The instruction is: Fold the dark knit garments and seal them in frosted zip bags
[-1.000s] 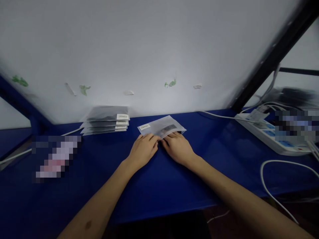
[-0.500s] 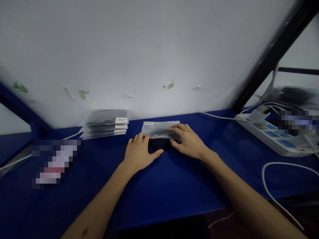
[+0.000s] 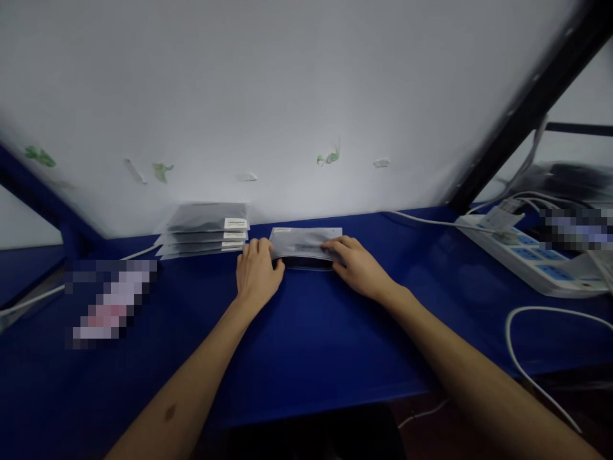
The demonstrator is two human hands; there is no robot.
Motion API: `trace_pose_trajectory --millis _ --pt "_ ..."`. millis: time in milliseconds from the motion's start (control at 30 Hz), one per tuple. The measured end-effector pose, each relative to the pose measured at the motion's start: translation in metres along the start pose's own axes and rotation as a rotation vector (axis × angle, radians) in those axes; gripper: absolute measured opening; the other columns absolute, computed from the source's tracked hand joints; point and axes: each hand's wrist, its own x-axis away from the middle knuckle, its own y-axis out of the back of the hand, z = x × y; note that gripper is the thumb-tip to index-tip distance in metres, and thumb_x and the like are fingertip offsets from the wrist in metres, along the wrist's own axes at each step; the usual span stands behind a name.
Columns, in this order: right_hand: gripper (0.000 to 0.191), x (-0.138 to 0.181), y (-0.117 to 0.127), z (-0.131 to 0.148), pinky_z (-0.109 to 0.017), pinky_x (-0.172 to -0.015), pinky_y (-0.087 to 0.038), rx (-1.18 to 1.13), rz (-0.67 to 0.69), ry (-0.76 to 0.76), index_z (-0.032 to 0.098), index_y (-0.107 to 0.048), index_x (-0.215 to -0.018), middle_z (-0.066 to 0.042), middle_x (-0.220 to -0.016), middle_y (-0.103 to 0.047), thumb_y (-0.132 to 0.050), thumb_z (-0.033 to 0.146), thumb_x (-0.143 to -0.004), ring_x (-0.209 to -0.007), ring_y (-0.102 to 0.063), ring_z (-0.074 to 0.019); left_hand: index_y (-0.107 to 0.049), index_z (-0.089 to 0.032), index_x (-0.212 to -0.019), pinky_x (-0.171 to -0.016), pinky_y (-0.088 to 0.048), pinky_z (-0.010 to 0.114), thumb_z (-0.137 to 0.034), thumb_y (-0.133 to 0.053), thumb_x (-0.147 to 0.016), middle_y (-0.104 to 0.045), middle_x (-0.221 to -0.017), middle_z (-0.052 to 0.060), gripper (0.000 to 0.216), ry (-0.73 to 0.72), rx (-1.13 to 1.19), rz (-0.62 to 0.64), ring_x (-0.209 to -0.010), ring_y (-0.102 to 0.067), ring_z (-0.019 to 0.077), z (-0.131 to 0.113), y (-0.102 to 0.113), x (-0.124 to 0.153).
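Tabletop (image 3: 306, 345), blue and smooth-looking, fills the near part of the scene. At the near right a white cable (image 3: 508, 332) loops over it and past its near edge; a forearm swung right could snag that loop and pull on whatever it joins. Farther in, a blurred-out object (image 3: 112, 303) lies on the left, well apart from the hands.

Right hand (image 3: 363, 265) pinches the right end of a grey pouch (image 3: 304, 241), fingers on top and thumb at the near corner. Left hand (image 3: 258, 271) touches the left end, thumb at the near corner; whether it is clamped there I cannot tell, as the fingertips are hidden. The pouch lies flat at the middle of the far half, its near side bowed open and dark inside. Pressing the ends unevenly could crease it or turn it askew, and lifting it mouth-down could let any contents slide out.

Just left of the left hand, farther back, stands a fanned stack of labelled pouches (image 3: 205, 220). The knuckles are close enough that a leftward sweep might knock it out of line or against the far wall (image 3: 306, 96).
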Motion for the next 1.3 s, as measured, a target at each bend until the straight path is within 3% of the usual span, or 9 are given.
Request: trace_pose_trajectory --millis 100,433,533,633,733,867,1033,1167,1300 --pt "0.048 0.001 0.001 -0.003 -0.048 -0.101 -0.049 -0.02 -0.014 -0.006 0.021 -0.06 -0.128 -0.012 -0.12 -0.061 -0.048 0.008 -0.084 -0.113 -0.057 -0.0266 -0.054 -0.021 -0.098 -0.081 -0.046 0.045 -0.029 -0.062 -0.085 -0.067 -0.097 0.011 0.018 -0.031 -0.043 0.031 -0.099 -0.06 0.0328 0.002 -0.002 0.0" --pt "0.045 -0.001 0.0 -0.002 -0.044 -0.102 -0.048 -0.076 -0.041 0.067 0.021 -0.063 -0.125 -0.011 -0.122 -0.062 -0.05 0.008 -0.083 -0.113 -0.058 -0.025 -0.055 -0.016 -0.107 -0.086 -0.045 0.044 -0.018 -0.051 -0.089 -0.069 -0.085 0.009 0.018 0.085 -0.128 0.145 -0.088 -0.066 0.0289 -0.004 0.009 0.0" --pt "0.042 0.0 0.001 -0.009 -0.045 -0.1 -0.049 0.015 -0.077 -0.027 0.018 -0.065 -0.124 -0.012 -0.123 -0.062 -0.052 0.011 -0.085 -0.112 -0.057 -0.0274 -0.057 -0.017 -0.105 -0.087 -0.046 0.043 -0.026 -0.058 -0.09 -0.068 -0.09 0.008 0.017 -0.075 -0.034 0.162 -0.095 -0.063 0.029 -0.002 0.011 0.001" --pt "0.04 0.001 0.003 -0.022 -0.046 -0.096 -0.05 0.087 -0.1 -0.135 0.019 -0.067 -0.123 -0.012 -0.122 -0.063 -0.05 0.013 -0.087 -0.108 -0.057 -0.0282 -0.059 -0.02 -0.11 -0.091 -0.047 0.043 -0.038 -0.068 -0.086 -0.064 -0.109 0.008 0.032 -0.31 0.11 0.22 -0.107 -0.057 0.0286 0.0 0.013 0.004" --pt "0.039 0.002 0.005 -0.033 -0.044 -0.094 -0.05 0.103 -0.102 -0.202 0.02 -0.068 -0.121 -0.011 -0.119 -0.067 -0.049 0.013 -0.089 -0.105 -0.059 -0.0276 -0.057 -0.022 -0.121 -0.094 -0.047 0.042 -0.031 -0.069 -0.085 -0.06 -0.119 0.006 0.039 -0.447 0.178 0.26 -0.11 -0.054 0.0267 0.002 0.014 0.006" --pt "0.037 0.002 0.006 -0.039 -0.043 -0.092 -0.05 0.104 -0.098 -0.224 0.021 -0.069 -0.121 -0.01 -0.117 -0.068 -0.049 0.015 -0.09 -0.104 -0.061 -0.0265 -0.059 -0.022 -0.116 -0.091 -0.047 0.041 -0.022 -0.062 -0.091 -0.061 -0.115 0.004 0.026 -0.515 0.165 0.228 -0.105 -0.056 0.0238 0.005 0.011 0.006" --pt "0.036 0.002 0.005 -0.039 -0.045 -0.091 -0.05 0.123 -0.111 -0.213 0.019 -0.068 -0.121 -0.011 -0.114 -0.068 -0.049 0.017 -0.091 -0.101 -0.061 -0.0271 -0.062 -0.02 -0.095 -0.08 -0.044 0.036 -0.024 -0.064 -0.093 -0.068 -0.099 0.002 0.005 -0.542 0.133 0.169 -0.093 -0.06 0.0207 0.008 0.008 0.003" --pt "0.036 0.001 0.007 -0.024 -0.047 -0.092 -0.049 0.154 -0.23 -0.163 0.016 -0.067 -0.12 -0.014 -0.114 -0.066 -0.053 0.018 -0.088 -0.104 -0.056 -0.03 -0.061 -0.02 -0.085 -0.074 -0.041 0.034 -0.034 -0.064 -0.095 -0.07 -0.089 0.001 0.018 -0.53 0.123 0.079 -0.083 -0.06 0.0194 0.008 0.008 0.002" --pt "0.036 -0.002 0.007 0.011 -0.049 -0.095 -0.047 0.174 -0.311 0.075 0.017 -0.066 -0.118 -0.014 -0.118 -0.062 -0.055 0.015 -0.084 -0.112 -0.051 -0.0308 -0.06 -0.02 -0.081 -0.073 -0.041 0.034 -0.037 -0.062 -0.095 -0.071 -0.085 0.001 0.023 -0.517 0.137 0.017 -0.082 -0.061 0.0197 0.007 0.006 0.002"
